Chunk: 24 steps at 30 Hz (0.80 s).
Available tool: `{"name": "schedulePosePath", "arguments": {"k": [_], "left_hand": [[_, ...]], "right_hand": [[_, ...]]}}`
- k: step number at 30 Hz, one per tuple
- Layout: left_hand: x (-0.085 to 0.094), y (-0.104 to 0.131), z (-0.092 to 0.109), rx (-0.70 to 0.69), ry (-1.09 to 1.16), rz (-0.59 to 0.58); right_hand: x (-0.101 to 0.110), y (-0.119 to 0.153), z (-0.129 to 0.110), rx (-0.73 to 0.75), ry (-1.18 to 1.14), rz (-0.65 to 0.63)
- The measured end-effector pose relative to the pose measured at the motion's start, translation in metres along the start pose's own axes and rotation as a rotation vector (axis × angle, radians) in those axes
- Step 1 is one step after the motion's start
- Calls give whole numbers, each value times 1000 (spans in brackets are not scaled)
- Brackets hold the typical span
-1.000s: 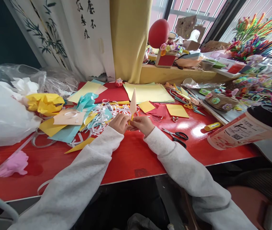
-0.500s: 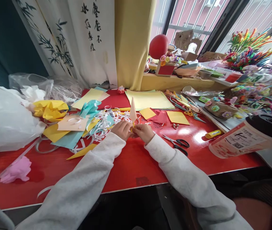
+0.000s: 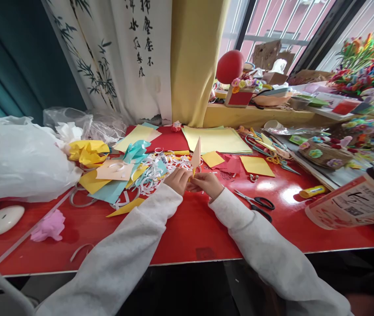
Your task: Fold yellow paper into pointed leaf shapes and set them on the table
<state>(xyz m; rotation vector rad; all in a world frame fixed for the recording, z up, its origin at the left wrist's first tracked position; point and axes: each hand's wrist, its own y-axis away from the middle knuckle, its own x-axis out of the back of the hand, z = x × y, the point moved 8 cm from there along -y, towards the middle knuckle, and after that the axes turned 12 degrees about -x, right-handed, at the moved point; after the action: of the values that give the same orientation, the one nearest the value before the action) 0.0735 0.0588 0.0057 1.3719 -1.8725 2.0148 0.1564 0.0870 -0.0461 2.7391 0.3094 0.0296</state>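
Observation:
Close together above the red table (image 3: 193,228), my left hand (image 3: 176,180) and my right hand (image 3: 209,183) pinch the lower end of a pale peach folded paper (image 3: 196,154). Its narrow point sticks upward between them. A bit of yellow shows at its base, by the fingertips; the rest there is hidden by my fingers. Left of my left hand lie curly white paper strips (image 3: 155,173). Scissors with black handles (image 3: 255,202) rest right of my right hand, their blades apart. Beyond my hands are yellow paper squares (image 3: 257,166) and red paper pieces (image 3: 230,165).
A white plastic bag (image 3: 22,162), crumpled yellow paper (image 3: 88,152) and pink crumpled paper (image 3: 48,225) are on the left. Pale yellow sheets (image 3: 218,139) lie at the back. A paper cup (image 3: 354,199) and a yellow glue stick (image 3: 312,192) stand out on the right.
The whole view has shifted, so everything appears farther right and slightly lower. Both hands keep the same pinch on the folded paper.

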Motion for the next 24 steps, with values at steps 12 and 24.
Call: {"name": "schedulePosePath", "arguments": {"k": [12, 24], "left_hand": [[11, -4, 14, -158, -197, 22], [8, -14, 16, -37, -154, 57]], "right_hand": [[27, 8, -26, 208, 167, 181], [22, 20, -28, 278, 511, 308]]}}
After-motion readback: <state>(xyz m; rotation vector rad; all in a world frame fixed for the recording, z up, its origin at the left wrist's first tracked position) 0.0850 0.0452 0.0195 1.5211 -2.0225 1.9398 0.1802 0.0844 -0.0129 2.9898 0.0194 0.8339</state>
